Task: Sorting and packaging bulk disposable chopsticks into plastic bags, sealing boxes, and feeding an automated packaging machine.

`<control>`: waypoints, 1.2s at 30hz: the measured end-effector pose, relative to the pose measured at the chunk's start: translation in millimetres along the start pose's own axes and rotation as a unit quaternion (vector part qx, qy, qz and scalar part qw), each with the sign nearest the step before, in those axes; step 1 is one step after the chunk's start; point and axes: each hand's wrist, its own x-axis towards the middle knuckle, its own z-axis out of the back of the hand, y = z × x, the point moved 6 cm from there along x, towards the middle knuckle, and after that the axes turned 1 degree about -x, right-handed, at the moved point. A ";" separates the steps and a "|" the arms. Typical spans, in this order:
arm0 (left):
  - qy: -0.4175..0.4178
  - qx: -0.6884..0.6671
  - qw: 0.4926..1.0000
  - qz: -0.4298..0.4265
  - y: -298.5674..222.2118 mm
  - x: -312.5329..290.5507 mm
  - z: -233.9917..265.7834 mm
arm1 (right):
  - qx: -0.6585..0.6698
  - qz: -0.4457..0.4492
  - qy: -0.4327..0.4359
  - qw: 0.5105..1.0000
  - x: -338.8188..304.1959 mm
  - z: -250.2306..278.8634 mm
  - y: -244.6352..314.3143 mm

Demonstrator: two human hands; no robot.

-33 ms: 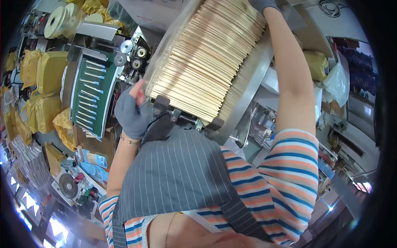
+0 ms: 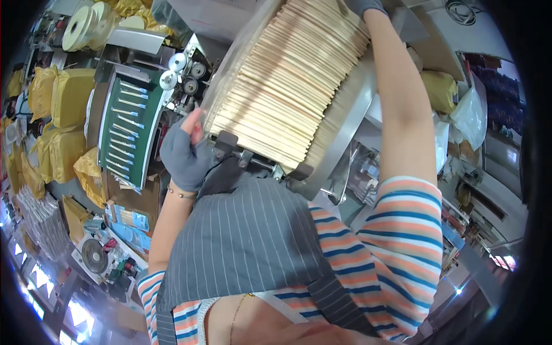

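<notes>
A thick stack of pale wooden sticks, like chopsticks (image 2: 287,80), fills a metal hopper with a clear side panel. My left hand (image 2: 187,150), in a grey fingerless glove, rests at the hopper's left side near its front corner. Its bare fingertips point up beside the panel and look apart, with nothing visible between them. At the far end of the stack, my right hand (image 2: 367,6) in a grey glove touches or hovers over the sticks; the top edge of the picture cuts it off and its fingers are hidden. The hopper's metal wall (image 2: 345,123) runs under my right forearm.
Left of the hopper, a green conveyor belt (image 2: 129,126) carries several small wrapped sticks in a row. Metal rollers (image 2: 190,75) sit between belt and hopper. Yellow bags (image 2: 72,98) are piled at the far left, and a white plastic bag (image 2: 468,118) hangs at the right.
My right hand and forearm have shifted slightly at the far end of the stack. The rollers look turned, with the light falling differently on them. My left hand stays almost in place.
</notes>
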 end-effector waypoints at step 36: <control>0.019 -0.022 0.999 -0.023 4.1 1.2 -2.7 | 0.119 0.076 -0.039 0.989 14.4 16.6 -12.9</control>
